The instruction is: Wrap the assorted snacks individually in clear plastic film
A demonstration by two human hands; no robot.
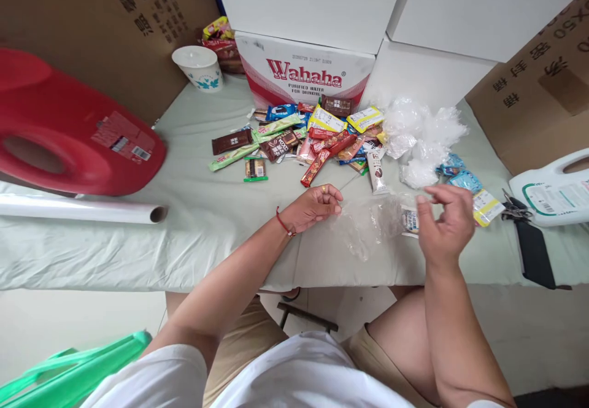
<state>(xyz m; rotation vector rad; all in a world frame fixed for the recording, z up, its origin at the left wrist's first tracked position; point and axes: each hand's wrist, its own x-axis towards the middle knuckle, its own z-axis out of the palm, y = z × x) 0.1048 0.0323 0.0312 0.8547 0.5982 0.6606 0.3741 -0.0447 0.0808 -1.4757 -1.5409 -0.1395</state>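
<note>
My left hand (317, 207) pinches the edge of a clear plastic bag (363, 227) between thumb and fingers, just above the table. The bag is thin and crumpled and spreads to the right. At its right end lies a small wrapped snack (410, 219); whether it is inside the bag or behind it, I cannot tell. My right hand (446, 221) hovers beside that snack, fingers curved and thumb apart, with nothing visible in it. Beyond both hands is a pile of wrapped snack bars (329, 135), with a white-wrapped bar (376, 172) nearest the bag.
Bunched clear bags (421, 138) lie right of the pile, near blue packets (465, 180) and a yellow one (488, 208). A phone (534, 253), keys (516, 208) and white jug (554, 190) stand right; red jug (87, 132), film roll (83, 210) and paper cup (200, 67) left. Boxes (306, 70) close the back.
</note>
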